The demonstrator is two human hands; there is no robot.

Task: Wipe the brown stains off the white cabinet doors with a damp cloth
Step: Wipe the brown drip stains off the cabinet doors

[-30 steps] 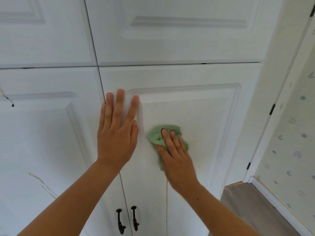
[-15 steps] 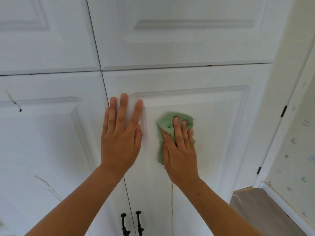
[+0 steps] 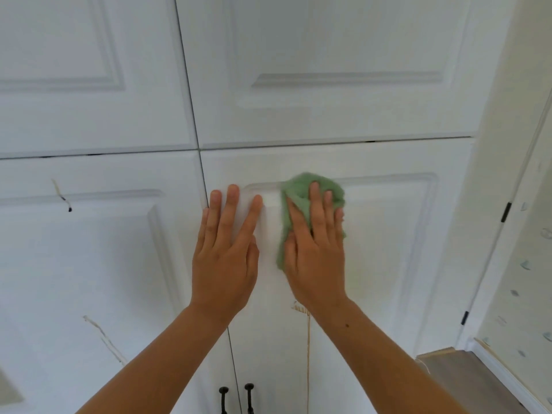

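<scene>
White wooden cabinet doors (image 3: 373, 264) fill almost the whole view, with a bit of grey floor (image 3: 466, 375) low on the right. The right hand (image 3: 316, 249) lies flat on the lower right door, fingers straight and close together, pressing a soft green cloth (image 3: 307, 186) against it. The cloth sits under the fingers and palm, up at the top edge of the door's raised frame. The left hand (image 3: 224, 252) is just beside it. It is flat too, with the fingers a little spread, and presses next to the gap between the doors.

A thin brown drip line (image 3: 308, 354) runs straight up and down, right below the right wrist. I think the cloth needs to go down along that line. The right hand is the nearer one. More brown marks (image 3: 104, 339) wait on the lower left door, well apart from the cloth.
</scene>
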